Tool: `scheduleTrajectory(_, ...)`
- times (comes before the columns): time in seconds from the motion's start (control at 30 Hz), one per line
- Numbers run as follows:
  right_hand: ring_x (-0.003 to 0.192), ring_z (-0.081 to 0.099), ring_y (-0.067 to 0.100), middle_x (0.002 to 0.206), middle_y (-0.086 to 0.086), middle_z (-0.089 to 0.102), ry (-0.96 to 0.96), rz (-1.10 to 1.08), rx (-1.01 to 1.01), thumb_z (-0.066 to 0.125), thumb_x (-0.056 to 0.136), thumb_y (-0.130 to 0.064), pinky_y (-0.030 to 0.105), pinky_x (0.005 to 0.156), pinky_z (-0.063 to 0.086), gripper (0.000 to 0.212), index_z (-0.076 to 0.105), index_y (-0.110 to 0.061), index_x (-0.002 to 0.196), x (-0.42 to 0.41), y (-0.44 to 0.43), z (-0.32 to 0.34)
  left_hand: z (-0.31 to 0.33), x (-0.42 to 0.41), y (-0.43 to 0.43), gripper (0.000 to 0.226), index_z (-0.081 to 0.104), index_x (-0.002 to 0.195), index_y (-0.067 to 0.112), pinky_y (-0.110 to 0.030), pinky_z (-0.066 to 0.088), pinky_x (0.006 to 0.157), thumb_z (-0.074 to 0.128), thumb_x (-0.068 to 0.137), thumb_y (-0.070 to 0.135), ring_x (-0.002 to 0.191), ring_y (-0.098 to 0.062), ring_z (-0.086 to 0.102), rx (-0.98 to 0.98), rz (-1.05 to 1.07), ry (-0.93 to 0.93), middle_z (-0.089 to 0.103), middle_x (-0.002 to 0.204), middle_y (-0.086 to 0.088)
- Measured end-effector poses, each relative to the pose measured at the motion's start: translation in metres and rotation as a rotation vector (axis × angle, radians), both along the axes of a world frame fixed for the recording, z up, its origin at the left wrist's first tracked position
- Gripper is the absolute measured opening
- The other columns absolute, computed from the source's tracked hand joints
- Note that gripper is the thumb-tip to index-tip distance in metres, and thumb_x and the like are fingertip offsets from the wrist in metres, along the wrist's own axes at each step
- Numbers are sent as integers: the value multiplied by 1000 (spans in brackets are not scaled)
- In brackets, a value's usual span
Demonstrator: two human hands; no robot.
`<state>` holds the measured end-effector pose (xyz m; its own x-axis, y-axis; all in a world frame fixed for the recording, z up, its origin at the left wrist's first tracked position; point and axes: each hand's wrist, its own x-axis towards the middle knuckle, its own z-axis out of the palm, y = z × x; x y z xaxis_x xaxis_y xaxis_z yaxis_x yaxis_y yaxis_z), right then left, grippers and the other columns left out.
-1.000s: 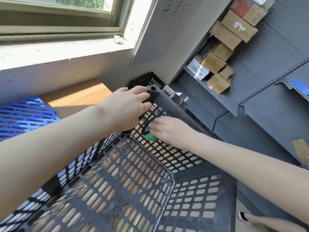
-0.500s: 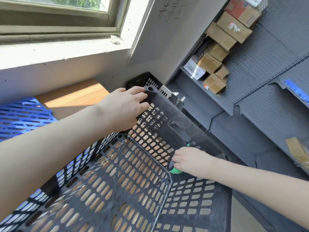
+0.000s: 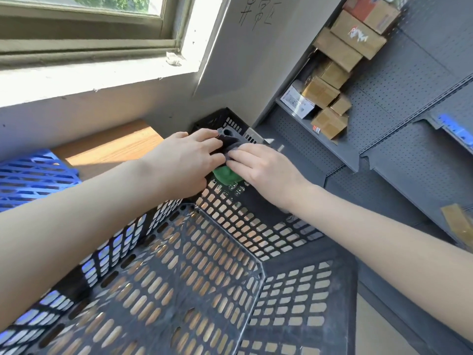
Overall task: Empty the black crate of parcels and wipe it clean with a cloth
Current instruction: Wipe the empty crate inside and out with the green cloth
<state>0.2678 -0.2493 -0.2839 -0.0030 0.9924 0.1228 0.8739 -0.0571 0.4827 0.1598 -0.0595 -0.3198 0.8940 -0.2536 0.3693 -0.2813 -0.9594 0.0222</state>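
Sunlit window point(image 3: 82, 11), grey shelving point(image 3: 409, 103)

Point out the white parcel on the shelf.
The white box at the lower left, with a printed label; its neighbours are brown cardboard.
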Motion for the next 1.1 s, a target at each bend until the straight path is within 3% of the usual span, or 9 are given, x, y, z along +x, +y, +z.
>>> scheduleTrajectory(0.17,104,60,27,109,7,66,28,-71,-144,47,95,-6,37,89,50,23,68,-7,104,-9,-43,-10,4,-3,-1,43,64,121,14,-48,51,92,64,80,22,139,-27,37,9,9,12,56,135,-8)
scheduleTrajectory(0.3,104,61,25,111,6,67,111,-95,-263,67,84,-4,38,89,53,24,68,-8,107,-21,-99,3,11,-5,-5,49,50,138,20,-43,41,106,53,90,28,147,-21,19,55,42,103,39,151,-3)
scheduleTrajectory(0.5,96,64,24,104,2,69,150,-82,-449,68,82,-6,35,81,55,18,72,-12,98,-24,-139,20,12,-7,-5,47,54,134,19,-44,42,104,54,88,27,147,-22,22,58,51,106,43,148,-4)
scheduleTrajectory(0.6,95,64,24,104,4,69,107,-41,-371,44,89,-9,34,82,55,29,72,-10,99,-19,-116,22,11,-7,-5,45,58,130,17,-45,46,100,57,85,24,145,-24,27,55,43,73,48,143,-6)
scheduleTrajectory(0.7,97,64,27,107,9,68,70,13,-200,46,92,-5,36,86,54,26,70,-4,103,-11,-77,22,10,-4,-5,47,51,136,19,-44,42,105,52,89,27,147,-22,20,76,66,109,42,148,-3)
scheduleTrajectory(0.87,94,64,31,104,12,69,-22,52,56,51,92,-1,40,82,54,22,70,-2,104,5,-6,25,0,-1,0,39,67,112,11,-47,54,85,66,74,19,134,-29,44,32,25,10,62,125,-10)
scheduleTrajectory(0.97,89,64,30,98,11,69,-55,19,72,48,92,-4,39,76,54,23,70,-4,99,7,8,22,-1,0,1,40,68,111,10,-47,55,83,68,72,19,132,-30,46,31,16,0,63,124,-10)
scheduleTrajectory(1.1,93,62,31,102,11,68,-17,-12,-51,48,94,-3,41,79,52,22,69,-3,101,2,-23,14,2,-3,0,40,67,115,12,-47,53,89,66,77,21,137,-28,41,26,22,7,59,132,-8)
